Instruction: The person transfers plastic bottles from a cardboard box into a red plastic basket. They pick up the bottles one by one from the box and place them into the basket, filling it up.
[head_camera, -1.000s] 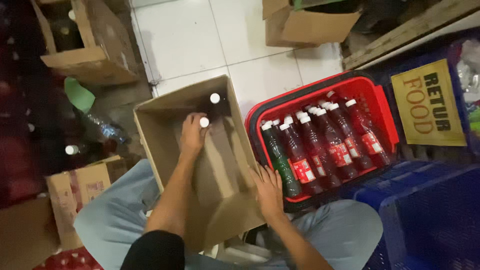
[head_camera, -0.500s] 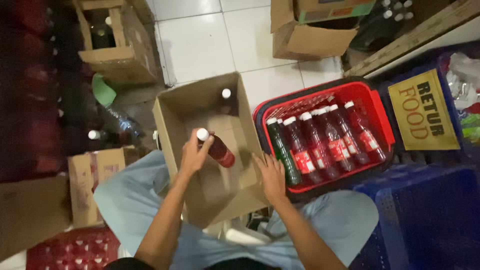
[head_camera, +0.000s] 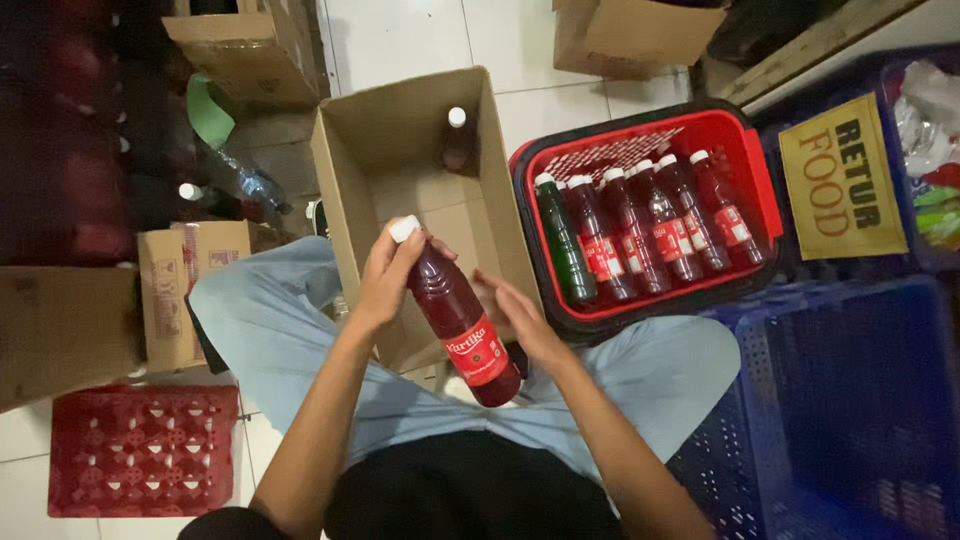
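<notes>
A red plastic crate (head_camera: 140, 450) lies on the floor far left of the open cardboard box (head_camera: 345, 190). The left hand (head_camera: 385, 275) is closed around the neck of a red-liquid bottle (head_camera: 455, 315) with a white cap, held tilted over the box's near edge, above the person's lap. The right hand (head_camera: 520, 320), fingers spread and open, touches the bottle's lower side. One capped bottle (head_camera: 457, 140) stands in the box's far corner. Right of the box, a red basket (head_camera: 760, 190) holds several more bottles lying side by side.
</notes>
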